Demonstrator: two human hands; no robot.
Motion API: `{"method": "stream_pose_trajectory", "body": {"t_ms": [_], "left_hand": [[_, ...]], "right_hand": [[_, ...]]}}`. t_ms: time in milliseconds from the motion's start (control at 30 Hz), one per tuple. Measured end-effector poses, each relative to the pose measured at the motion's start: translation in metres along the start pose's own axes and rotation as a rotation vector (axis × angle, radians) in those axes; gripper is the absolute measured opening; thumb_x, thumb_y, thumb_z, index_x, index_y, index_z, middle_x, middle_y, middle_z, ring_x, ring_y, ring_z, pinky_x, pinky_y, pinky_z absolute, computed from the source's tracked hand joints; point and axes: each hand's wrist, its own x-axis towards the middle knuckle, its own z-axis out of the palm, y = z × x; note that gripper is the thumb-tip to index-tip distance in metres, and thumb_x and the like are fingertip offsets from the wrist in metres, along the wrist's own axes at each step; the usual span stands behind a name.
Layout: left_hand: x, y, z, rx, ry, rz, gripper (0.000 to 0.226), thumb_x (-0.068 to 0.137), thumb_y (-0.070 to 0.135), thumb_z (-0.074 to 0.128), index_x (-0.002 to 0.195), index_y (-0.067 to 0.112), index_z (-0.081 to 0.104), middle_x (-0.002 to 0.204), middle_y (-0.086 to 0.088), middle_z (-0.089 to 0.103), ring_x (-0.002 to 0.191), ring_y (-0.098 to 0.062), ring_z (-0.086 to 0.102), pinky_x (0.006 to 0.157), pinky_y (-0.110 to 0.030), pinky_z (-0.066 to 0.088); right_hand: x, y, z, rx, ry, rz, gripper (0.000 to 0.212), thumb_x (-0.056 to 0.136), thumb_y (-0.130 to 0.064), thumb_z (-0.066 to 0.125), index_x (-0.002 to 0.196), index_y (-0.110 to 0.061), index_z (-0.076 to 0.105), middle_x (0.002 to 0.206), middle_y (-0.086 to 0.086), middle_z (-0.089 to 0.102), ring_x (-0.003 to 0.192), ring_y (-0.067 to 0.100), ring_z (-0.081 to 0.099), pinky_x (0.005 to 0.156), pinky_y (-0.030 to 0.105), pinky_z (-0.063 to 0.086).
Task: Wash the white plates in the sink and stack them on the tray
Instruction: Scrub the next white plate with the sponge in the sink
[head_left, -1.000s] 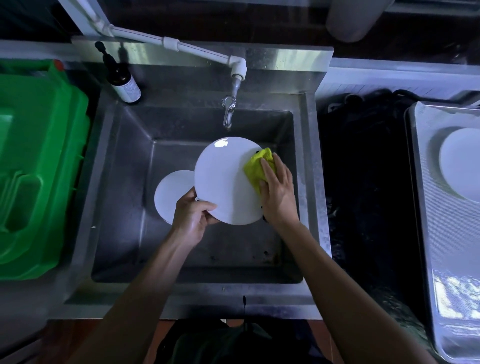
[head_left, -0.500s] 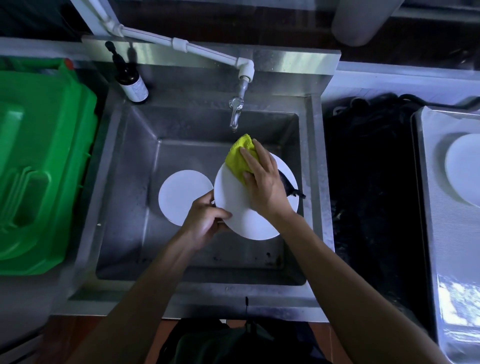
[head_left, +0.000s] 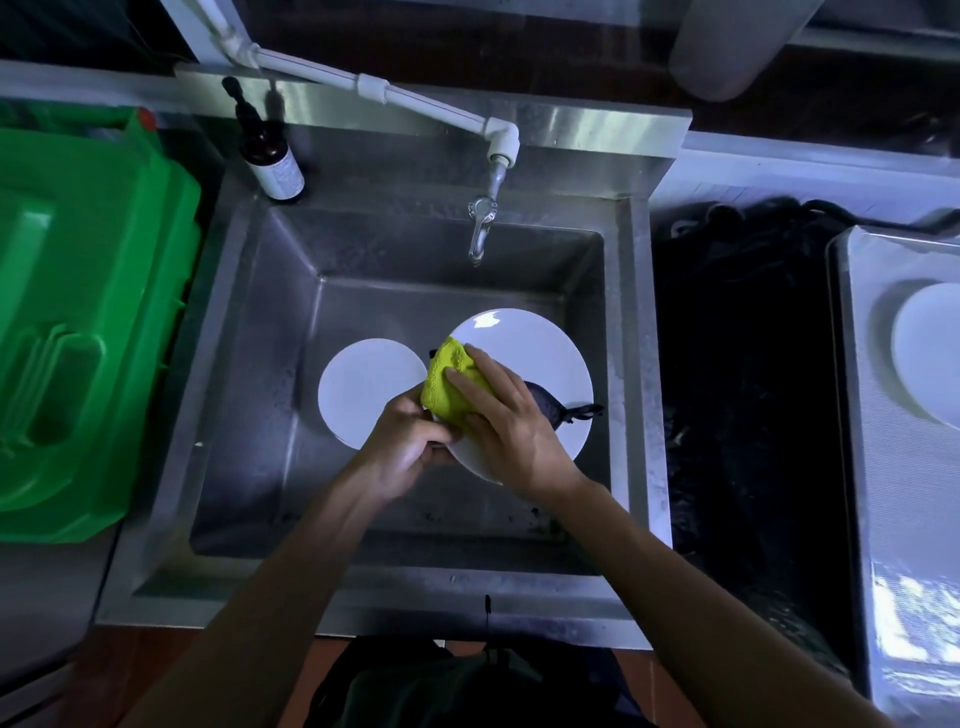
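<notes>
Over the steel sink I hold a large white plate. My left hand grips its lower left rim. My right hand presses a yellow-green cloth onto the plate's left part, fingers spread over the cloth. A dark mesh scrubber pokes out from under that hand to the right. A smaller white plate lies on the sink floor to the left. On the metal tray at the far right rests another white plate, partly cut off by the frame edge.
A tap on a white pipe hangs over the back of the sink, no water visible. A dark pump bottle stands at the sink's back left corner. A green plastic bin is left; a dark cloth lies between sink and tray.
My right hand has slid the cloth from the plate's top edge down to its left side, close to my left hand. The plate has stayed over the right half of the sink.
</notes>
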Motion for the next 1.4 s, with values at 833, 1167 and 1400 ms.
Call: {"method": "stream_pose_trajectory", "body": {"t_ms": [833, 1167, 1400], "left_hand": [[-0.012, 0.006, -0.004, 0.018, 0.171, -0.008, 0.056, 0.059, -0.004, 0.066, 0.11, 0.017, 0.074, 0.107, -0.012, 0.074, 0.088, -0.031, 0.073, 0.069, -0.043, 0.058], [-0.009, 0.011, 0.004, -0.024, 0.265, 0.024, 0.051, 0.058, -0.001, 0.063, 0.104, 0.016, 0.074, 0.097, -0.005, 0.073, 0.082, -0.027, 0.07, 0.063, -0.041, 0.058], [-0.001, 0.013, 0.003, -0.058, 0.318, 0.022, 0.051, 0.058, 0.0, 0.063, 0.103, 0.021, 0.075, 0.107, -0.006, 0.072, 0.095, -0.033, 0.065, 0.071, -0.044, 0.059]], "right_hand": [[0.041, 0.064, 0.0, -0.107, 0.306, 0.2, 0.043, 0.104, -0.01, 0.049, 0.146, -0.007, 0.047, 0.158, 0.019, 0.031, 0.141, 0.036, 0.034, 0.114, 0.049, 0.034], [-0.001, 0.075, 0.015, -0.071, 0.336, 0.389, 0.045, 0.104, -0.011, 0.045, 0.148, -0.011, 0.043, 0.161, 0.014, 0.025, 0.144, 0.03, 0.029, 0.116, 0.045, 0.033], [-0.03, 0.053, 0.04, 0.007, 0.295, 0.484, 0.047, 0.102, -0.007, 0.05, 0.149, -0.009, 0.042, 0.161, 0.013, 0.025, 0.146, 0.031, 0.027, 0.115, 0.047, 0.035]]}}
